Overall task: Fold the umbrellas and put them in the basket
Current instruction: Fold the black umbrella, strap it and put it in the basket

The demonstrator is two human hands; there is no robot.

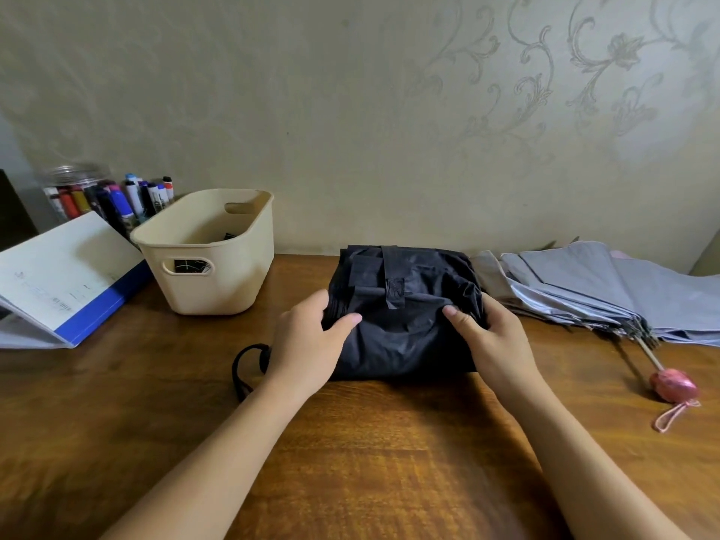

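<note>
1. Hands are both on the black umbrella [401, 313], which lies bundled at the middle of the table [370, 442], close to the wall, with its strap [393, 282] lying over the top.
2. My left hand [307, 344] grips the bundle's 9 o'clock edge. The fingers [311, 302] are curled round the side and the thumb presses on the cloth.
3. My right hand [495, 341] grips the 3 o'clock edge the same way, fingers clamped round the side and thumb on top.
4. At 10 o'clock from the bundle the basket [210, 267] stands upright, near it but apart. Something dark lies inside; I cannot tell what.
5. At 3 o'clock the grey umbrella [607, 294] lies collapsed, its cloth loose, just beside the black one. Its pink handle [672, 385] points toward 5 o'clock.
6. At 8 o'clock a black cord loop [245, 368] lies beside my left wrist.
7. At the 9 o'clock edge a binder [66, 282] lies tilted, with a jar of markers [101, 196] behind it.
</note>
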